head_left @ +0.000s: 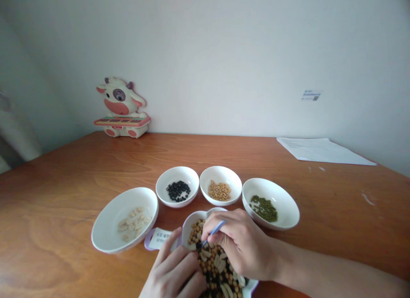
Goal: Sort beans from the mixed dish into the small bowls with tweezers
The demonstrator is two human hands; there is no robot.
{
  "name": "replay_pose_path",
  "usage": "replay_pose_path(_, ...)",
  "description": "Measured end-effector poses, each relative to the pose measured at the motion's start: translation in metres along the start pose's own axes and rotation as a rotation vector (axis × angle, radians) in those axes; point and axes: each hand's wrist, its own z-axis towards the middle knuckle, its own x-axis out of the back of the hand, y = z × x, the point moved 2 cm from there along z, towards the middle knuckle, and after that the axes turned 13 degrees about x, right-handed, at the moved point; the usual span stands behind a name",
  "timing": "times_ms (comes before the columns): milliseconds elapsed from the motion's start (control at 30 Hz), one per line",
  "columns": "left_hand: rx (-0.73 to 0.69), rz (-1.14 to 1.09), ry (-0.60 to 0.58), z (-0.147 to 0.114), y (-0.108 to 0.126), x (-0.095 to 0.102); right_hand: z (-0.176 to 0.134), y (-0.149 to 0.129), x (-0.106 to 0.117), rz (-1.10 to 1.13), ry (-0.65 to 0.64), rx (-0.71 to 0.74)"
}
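Observation:
My right hand point(240, 242) is closed around slim blue-lilac tweezers point(217, 228), their lower end down among the beans. Below it is a scalloped white dish point(253, 287) with a lilac rim and a labelled handle point(162, 239). Mixed yellow beans, dark beans and peanut halves point(221, 264) fill this dish. Over its left edge, my left hand point(177, 272) grips the dish with curled fingers, the index finger reaching past the handle. The left thumb is hidden, and what the tweezer tips touch is too small to tell.
Around the dish stand white bowls holding peanut halves point(131, 223), black beans point(178, 191), yellow beans point(219, 190) and green beans point(264, 209). A cow-shaped toy keyboard point(123, 108) stands at the back left. White papers point(323, 150) lie at the back right, near the wall.

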Motion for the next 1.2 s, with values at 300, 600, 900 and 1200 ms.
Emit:
replay_pose_path(300,0.014,0.008,0.023,-0.0002,-0.0005,-0.0007,-0.0024,0.0018,-0.0009,-0.085,0.061,-0.059)
replay_pose_path(600,0.022,0.001,0.011,-0.0028,0.0013,-0.0020,-0.0042,0.0031,-0.0021,-0.209,0.104,-0.160)
replay_pose_path(900,0.026,0.003,0.011,-0.0033,0.0004,-0.0022,-0.0054,0.0052,-0.0026,-0.232,0.125,-0.178)
replay_pose_path(1200,0.028,-0.017,0.005,-0.0037,0.0013,-0.0029,-0.0039,0.0058,-0.0026,-0.265,0.103,-0.201)
